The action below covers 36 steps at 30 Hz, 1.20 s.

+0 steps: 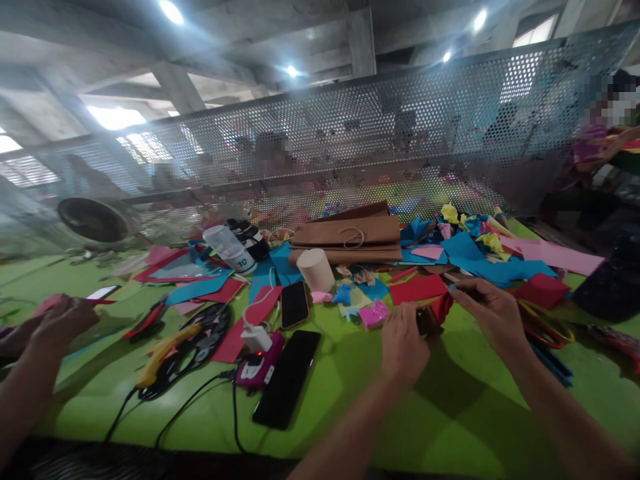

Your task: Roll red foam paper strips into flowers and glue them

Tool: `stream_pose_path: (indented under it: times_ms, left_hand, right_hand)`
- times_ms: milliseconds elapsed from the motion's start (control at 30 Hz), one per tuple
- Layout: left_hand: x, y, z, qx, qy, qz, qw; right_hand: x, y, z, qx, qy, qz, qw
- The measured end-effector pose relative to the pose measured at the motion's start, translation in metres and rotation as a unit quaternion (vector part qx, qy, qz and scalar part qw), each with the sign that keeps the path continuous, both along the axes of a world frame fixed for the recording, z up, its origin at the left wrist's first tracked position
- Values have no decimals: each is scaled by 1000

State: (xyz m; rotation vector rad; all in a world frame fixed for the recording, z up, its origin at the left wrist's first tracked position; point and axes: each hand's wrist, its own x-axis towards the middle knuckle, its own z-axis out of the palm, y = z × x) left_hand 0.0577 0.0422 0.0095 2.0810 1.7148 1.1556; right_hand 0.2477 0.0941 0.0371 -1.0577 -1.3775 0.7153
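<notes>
My left hand [406, 341] is closed on a small folded piece of red paper [443, 307], held just above the green table. At the paper's upper right edge, the fingertips of my right hand [493, 313] are pinched together on it. The paper's darker inner side shows beside my left fingers. Behind my left hand lie a flat red paper sheet [419, 289] and a pink folded paper piece [374, 315]. Scissors with yellow and red handles [547, 327] rest to the right of my right hand, near a red folded paper [541, 291].
A black phone [287, 379], a purple power strip [259, 368] and a yellow glue gun [167, 353] with trailing cords lie left. A co-worker's hands [63, 323] are at far left. Brown folded paper [347, 235], a tape roll [315, 270] and a plastic cup [229, 249] stand behind.
</notes>
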Motion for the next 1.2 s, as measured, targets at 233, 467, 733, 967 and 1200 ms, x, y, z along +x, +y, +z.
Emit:
stream_pose_path:
  times_ms: [233,467,733,967,1200]
  left_hand:
    - [-1,0,-1,9,9,-7,1000]
    - [0,2,-2,-17,-47,0,999]
    - [1,2,-2,-34,-60,5,998]
    - [3,0,3,-73,-96,10,993]
    - [1,-2,15,-166,-176,-13,970]
  right_hand:
    - [-2,-3,3,17,-11,-2,1000]
    - [1,1,-1,-18,31,38,999]
    - [1,5,-4,-58,81,68,993]
    - [0,3,2,-70,101,60,991]
    - [6,8,1,-83,119,49,988]
